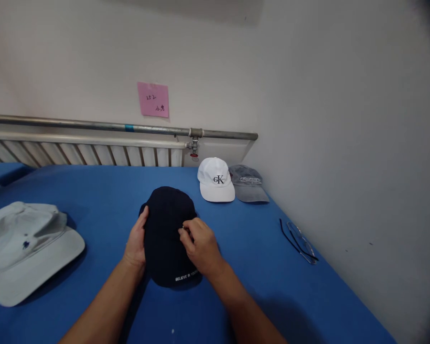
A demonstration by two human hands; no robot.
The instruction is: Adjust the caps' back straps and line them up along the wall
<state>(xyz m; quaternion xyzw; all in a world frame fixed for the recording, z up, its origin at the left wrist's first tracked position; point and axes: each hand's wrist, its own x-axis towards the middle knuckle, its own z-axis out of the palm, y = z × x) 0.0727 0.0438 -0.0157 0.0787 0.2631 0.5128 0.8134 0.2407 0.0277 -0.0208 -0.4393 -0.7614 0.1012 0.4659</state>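
Observation:
A dark navy baseball cap (pixel 166 243) with small white lettering along its brim edge is held over the blue surface, its brim toward me. My left hand (pixel 136 241) grips the cap's left side, thumb on top and the other fingers hidden beneath. On the right side of the cap, my right hand (pixel 200 243) is closed in a pinch at its front. A tiny pale speck shows at the fingertips; whether it is a thread, lint or part of the cap I cannot make out.
A white cap (pixel 215 184) and a grey cap (pixel 249 184) sit side by side at the back. Eyeglasses (pixel 301 243) lie near the right edge. A pale cap (pixel 32 258) is at left. Behind the blue surface (pixel 103 191) run a pipe (pixel 93 125) and a radiator (pixel 122 155).

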